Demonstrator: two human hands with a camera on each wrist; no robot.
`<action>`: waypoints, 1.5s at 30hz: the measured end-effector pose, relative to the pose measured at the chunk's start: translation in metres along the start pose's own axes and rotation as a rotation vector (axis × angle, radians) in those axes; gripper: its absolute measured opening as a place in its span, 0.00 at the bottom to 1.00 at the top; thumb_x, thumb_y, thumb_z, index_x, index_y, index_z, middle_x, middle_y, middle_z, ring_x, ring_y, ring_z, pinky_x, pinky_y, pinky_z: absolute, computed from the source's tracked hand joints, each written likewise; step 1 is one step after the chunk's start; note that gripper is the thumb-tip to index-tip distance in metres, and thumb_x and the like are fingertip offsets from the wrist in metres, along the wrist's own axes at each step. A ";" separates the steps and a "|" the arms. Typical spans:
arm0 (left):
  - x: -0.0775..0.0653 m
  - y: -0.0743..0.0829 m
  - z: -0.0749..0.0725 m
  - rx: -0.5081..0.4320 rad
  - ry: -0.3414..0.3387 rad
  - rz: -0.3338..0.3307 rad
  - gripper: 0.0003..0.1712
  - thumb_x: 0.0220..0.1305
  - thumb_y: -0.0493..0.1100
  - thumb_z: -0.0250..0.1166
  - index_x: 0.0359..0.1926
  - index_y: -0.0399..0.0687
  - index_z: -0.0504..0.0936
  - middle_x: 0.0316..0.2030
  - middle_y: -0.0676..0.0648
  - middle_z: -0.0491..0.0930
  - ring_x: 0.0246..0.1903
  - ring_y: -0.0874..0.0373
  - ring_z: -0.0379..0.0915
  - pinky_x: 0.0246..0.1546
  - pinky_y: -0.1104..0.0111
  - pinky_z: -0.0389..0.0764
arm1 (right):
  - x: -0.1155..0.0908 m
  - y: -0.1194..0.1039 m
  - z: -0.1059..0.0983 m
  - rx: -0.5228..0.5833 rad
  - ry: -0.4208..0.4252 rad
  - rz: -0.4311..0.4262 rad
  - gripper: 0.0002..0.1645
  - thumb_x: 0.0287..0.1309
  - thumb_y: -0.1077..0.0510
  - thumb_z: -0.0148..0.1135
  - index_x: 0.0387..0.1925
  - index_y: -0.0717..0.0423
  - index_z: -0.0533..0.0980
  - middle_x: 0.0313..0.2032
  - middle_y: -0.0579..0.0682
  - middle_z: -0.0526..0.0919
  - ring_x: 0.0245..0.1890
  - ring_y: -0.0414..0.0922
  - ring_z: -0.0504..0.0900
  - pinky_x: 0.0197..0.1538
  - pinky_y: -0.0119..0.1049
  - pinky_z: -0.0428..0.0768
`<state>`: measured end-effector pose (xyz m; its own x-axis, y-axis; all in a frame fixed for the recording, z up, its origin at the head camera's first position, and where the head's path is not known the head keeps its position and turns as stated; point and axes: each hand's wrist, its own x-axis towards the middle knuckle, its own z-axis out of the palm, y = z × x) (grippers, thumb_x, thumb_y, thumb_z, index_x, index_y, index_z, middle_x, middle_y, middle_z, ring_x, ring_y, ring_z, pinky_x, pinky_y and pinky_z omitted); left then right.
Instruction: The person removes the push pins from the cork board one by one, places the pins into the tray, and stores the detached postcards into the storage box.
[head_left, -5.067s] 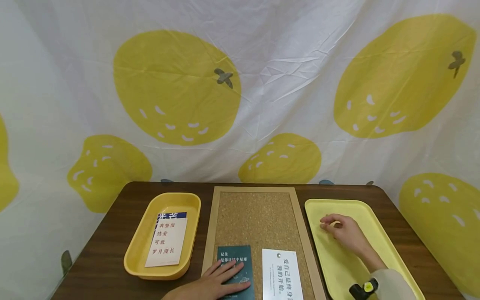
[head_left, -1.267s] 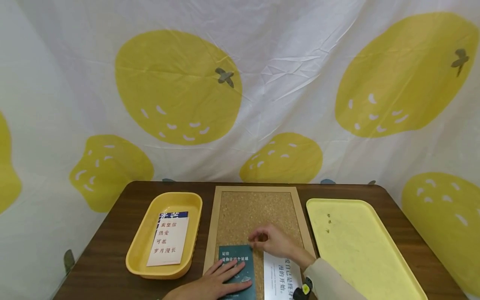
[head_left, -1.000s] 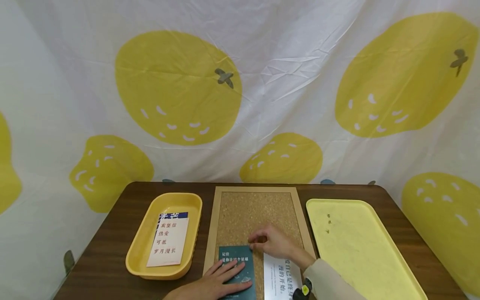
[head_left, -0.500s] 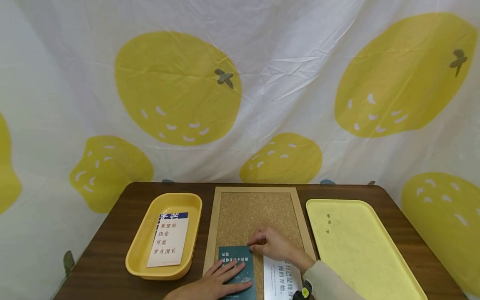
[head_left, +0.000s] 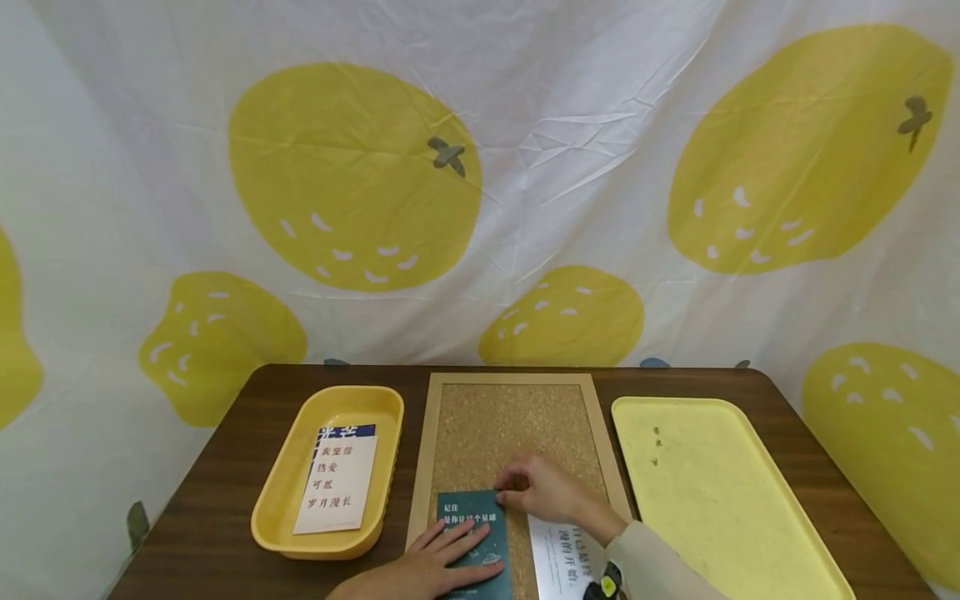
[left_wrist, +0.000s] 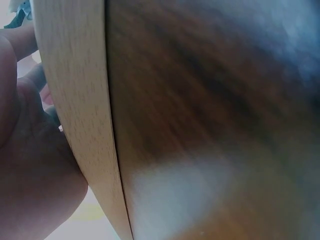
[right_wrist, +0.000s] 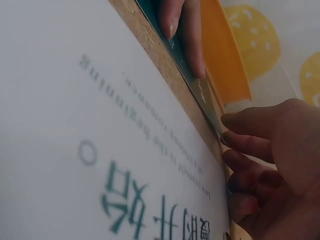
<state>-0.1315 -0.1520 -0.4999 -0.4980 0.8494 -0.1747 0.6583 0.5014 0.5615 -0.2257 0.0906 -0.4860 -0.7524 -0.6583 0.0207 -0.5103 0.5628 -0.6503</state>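
Observation:
My left hand (head_left: 427, 567) lies with fingers spread flat on a dark green card (head_left: 468, 504), pressing it to the framed corkboard (head_left: 517, 425). At the card's upper right corner, the thumb and forefinger of my right hand (head_left: 543, 489) pinch a thumbtack, mostly hidden by the fingertips. In the right wrist view those fingertips (right_wrist: 229, 135) meet right at the green card's corner. A white card (head_left: 555, 554) with printed writing lies right of the green one, its top covered by my right hand and wrist. The left wrist view shows my palm (left_wrist: 35, 165) beside the board's wooden frame (left_wrist: 82, 100).
An orange-yellow basket (head_left: 273, 492) at left holds a white card with red writing (head_left: 341, 483) over a blue card (head_left: 365, 431). To the right is a pale yellow tray (head_left: 735, 500) with small brassy tacks (head_left: 657, 443). A lemon-print cloth (head_left: 517, 167) hangs behind the table.
My right hand has moved left from the tray to the green card's corner, staying there this last second. The white card has turned slightly under my right wrist. My left hand keeps its place.

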 end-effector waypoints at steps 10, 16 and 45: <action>0.001 0.000 0.001 0.005 0.000 0.002 0.39 0.63 0.66 0.52 0.71 0.73 0.47 0.74 0.51 0.38 0.72 0.50 0.34 0.65 0.42 0.44 | 0.003 -0.010 0.002 0.026 0.008 0.092 0.03 0.56 0.51 0.63 0.31 0.44 0.79 0.28 0.35 0.77 0.28 0.33 0.74 0.33 0.29 0.73; 0.000 -0.001 0.001 0.009 0.010 0.013 0.39 0.63 0.65 0.52 0.72 0.72 0.47 0.74 0.51 0.38 0.72 0.49 0.34 0.65 0.42 0.45 | 0.005 -0.011 0.005 0.053 0.022 0.090 0.04 0.55 0.53 0.64 0.28 0.46 0.77 0.26 0.38 0.76 0.25 0.35 0.72 0.27 0.29 0.72; 0.001 -0.003 0.003 0.017 0.016 0.007 0.38 0.64 0.65 0.51 0.71 0.73 0.49 0.73 0.49 0.41 0.72 0.48 0.36 0.64 0.41 0.47 | 0.007 0.005 0.004 0.335 -0.127 -0.002 0.08 0.51 0.56 0.68 0.36 0.47 0.84 0.32 0.43 0.84 0.25 0.36 0.73 0.27 0.26 0.70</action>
<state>-0.1321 -0.1521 -0.5037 -0.5022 0.8502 -0.1581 0.6711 0.4985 0.5488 -0.2314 0.0869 -0.4918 -0.6832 -0.7279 -0.0591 -0.3307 0.3805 -0.8637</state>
